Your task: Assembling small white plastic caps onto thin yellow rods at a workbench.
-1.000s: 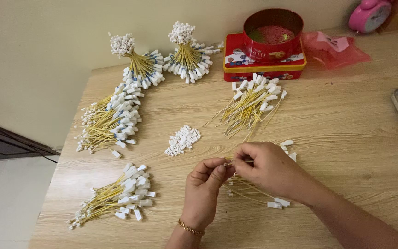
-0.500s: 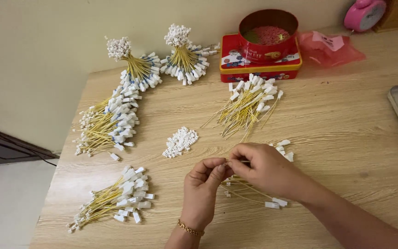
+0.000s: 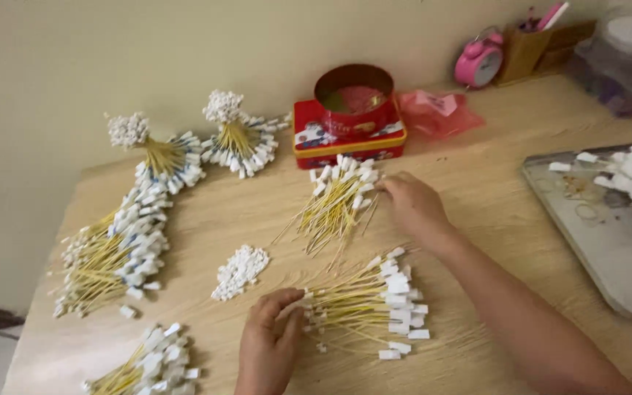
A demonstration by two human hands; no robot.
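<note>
Sorting Tagged Yellow Ties on a Wooden Table

Working left to right: long heaps of tagged ties [image 3: 111,252] line the table's [image 3: 477,168] left edge, with a small pile of loose white caps [image 3: 239,272] further in. The left hand [image 3: 271,340] pinches shut on the end of a fanned bundle of yellow ties [image 3: 363,311], which spreads rightward from its fingers, white tags outermost. Beyond it, the right hand [image 3: 415,206] reaches across, fingers loosely curled, touching the edge of a second loose bundle [image 3: 338,201] below a red tin [image 3: 352,121]; whether it grips any I cannot tell. A metal tray [image 3: 601,241] lies far right.
</note>
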